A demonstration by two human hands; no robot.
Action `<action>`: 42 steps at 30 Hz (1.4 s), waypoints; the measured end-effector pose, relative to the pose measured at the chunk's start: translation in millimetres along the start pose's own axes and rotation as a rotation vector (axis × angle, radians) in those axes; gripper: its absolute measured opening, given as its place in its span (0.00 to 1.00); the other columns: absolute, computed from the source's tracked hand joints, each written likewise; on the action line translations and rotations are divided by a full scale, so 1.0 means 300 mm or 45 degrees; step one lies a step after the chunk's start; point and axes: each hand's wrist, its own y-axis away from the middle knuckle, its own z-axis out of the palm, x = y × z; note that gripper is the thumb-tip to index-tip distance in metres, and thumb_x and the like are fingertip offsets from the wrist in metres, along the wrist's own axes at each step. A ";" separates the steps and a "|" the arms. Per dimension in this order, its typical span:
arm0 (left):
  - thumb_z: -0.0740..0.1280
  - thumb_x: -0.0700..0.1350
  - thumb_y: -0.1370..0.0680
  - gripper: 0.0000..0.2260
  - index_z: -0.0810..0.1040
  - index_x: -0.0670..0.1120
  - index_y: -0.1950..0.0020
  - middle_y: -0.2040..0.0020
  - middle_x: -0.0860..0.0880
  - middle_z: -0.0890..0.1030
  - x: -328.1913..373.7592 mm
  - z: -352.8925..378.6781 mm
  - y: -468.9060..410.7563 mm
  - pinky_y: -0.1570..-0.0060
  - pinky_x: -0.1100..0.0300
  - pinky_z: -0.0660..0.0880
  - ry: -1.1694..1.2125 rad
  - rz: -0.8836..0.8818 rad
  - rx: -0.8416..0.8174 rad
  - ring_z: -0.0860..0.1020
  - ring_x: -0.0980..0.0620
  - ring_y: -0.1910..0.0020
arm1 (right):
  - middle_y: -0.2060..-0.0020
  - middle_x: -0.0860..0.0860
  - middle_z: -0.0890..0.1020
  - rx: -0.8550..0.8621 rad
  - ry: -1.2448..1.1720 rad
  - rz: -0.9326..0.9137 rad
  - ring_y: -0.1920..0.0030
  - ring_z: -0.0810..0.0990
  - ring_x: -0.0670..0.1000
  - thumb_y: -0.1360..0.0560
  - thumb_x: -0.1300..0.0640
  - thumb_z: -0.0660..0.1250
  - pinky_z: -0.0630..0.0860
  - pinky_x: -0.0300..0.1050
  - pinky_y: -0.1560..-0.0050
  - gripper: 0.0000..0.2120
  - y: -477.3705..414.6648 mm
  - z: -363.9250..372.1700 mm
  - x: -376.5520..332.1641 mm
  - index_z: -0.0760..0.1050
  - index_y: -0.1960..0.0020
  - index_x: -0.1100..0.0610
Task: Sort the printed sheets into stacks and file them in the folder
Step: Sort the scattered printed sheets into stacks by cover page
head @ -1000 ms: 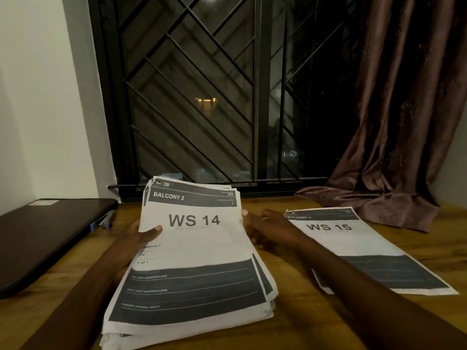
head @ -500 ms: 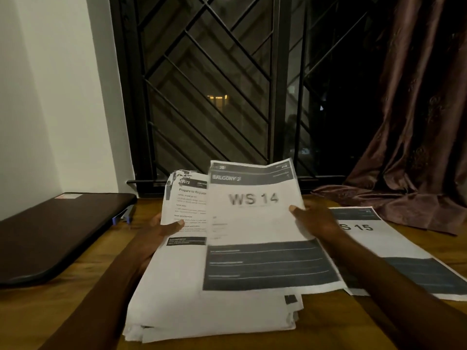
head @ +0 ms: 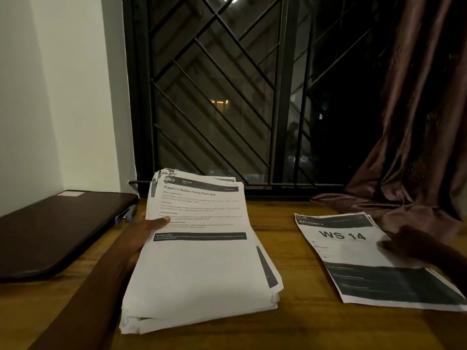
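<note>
- The unsorted stack (head: 202, 261) of printed sheets lies on the worktop (head: 303, 329), its far end raised and fanned. It is the reference for every place below.
- The left hand (head: 149, 223) is at the stack's left edge, near the far end. Its grip pinches the paper: the thumb lies across the top page and the fingers are hidden underneath. This hold probably steadies the pile and tilts it so the top page can be read and peeled off.
- The top page is a white text sheet headed "Prepare to Replace Family Photo Wall". It has a dark band across the top and a dark bar at mid-page. The sheets below it sit unevenly, with loose corners showing at the far left and along the right side.
- The WS 14 sheet (head: 353, 253) lies flat, well to the right of the stack and apart from it. It is white with a dark header and a dark lower block. An edge peeking out at its far right suggests another sheet beneath, so this looks like a sorted pile for cover pages.
- The right hand (head: 414, 245) rests on that sheet's right side. It is blurred and dim, so I cannot tell whether its grip is spread flat or pinching the paper.
- The folder (head: 50, 231), if the dark flat case is that, lies closed to the left of the stack. Filing looks some way off.
</note>
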 end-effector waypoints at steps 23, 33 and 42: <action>0.69 0.42 0.23 0.20 0.73 0.46 0.31 0.34 0.38 0.76 0.040 -0.025 0.083 0.33 0.33 0.64 0.277 -0.058 -0.080 0.75 0.35 0.36 | 0.54 0.53 0.84 -0.444 -1.605 -0.479 0.57 0.84 0.52 0.32 0.59 0.76 0.81 0.45 0.59 0.12 0.810 0.068 -0.908 0.75 0.53 0.59; 0.58 0.33 0.20 0.16 0.76 0.44 0.36 0.40 0.38 0.80 0.067 -0.110 0.147 0.48 0.40 0.78 0.243 -0.124 -0.214 0.80 0.37 0.44 | 0.48 0.48 0.81 -0.511 -1.532 -0.605 0.57 0.80 0.44 0.24 0.59 0.68 0.76 0.34 0.60 0.13 0.872 0.103 -0.952 0.78 0.40 0.57; 0.85 0.47 0.47 0.45 0.72 0.41 0.32 0.38 0.35 0.78 0.067 -0.111 0.129 0.42 0.33 0.72 0.046 -0.019 -0.134 0.77 0.32 0.40 | 0.48 0.49 0.81 -0.548 -1.495 -0.542 0.57 0.81 0.46 0.23 0.60 0.65 0.79 0.36 0.62 0.11 0.863 0.093 -0.897 0.77 0.40 0.58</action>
